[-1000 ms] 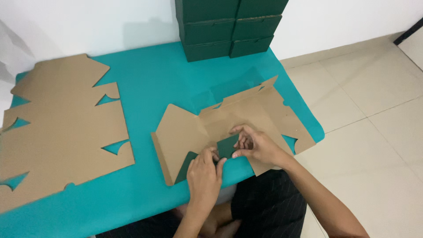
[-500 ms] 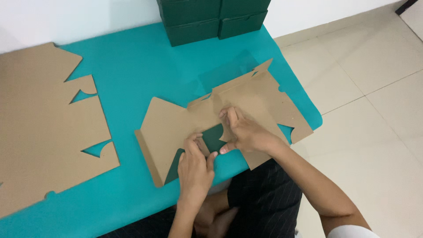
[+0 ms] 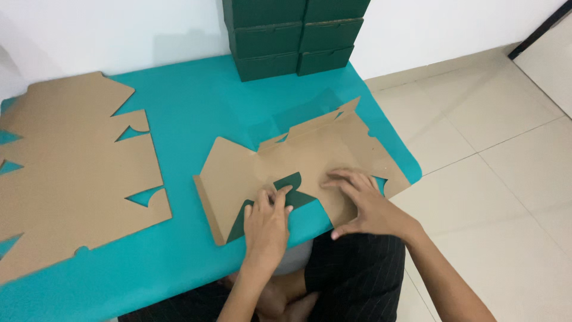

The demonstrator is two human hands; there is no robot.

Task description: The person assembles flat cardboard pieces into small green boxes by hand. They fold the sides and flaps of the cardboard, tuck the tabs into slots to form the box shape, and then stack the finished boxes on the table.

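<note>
On the teal table (image 3: 196, 119), our right hand (image 3: 366, 206) has shifted right, both palms now flat, gripping nothing, pressing the box blank (image 3: 310, 161).

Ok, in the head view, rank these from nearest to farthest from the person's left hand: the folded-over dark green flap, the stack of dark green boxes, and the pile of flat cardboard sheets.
From the left hand:
1. Dark green flap: under its fingertips, on the box blank at the table's near edge.
2. Pile of flat cardboard sheets: off to the left on the teal table.
3. Stack of dark green boxes: at the far edge, against the wall.
</note>
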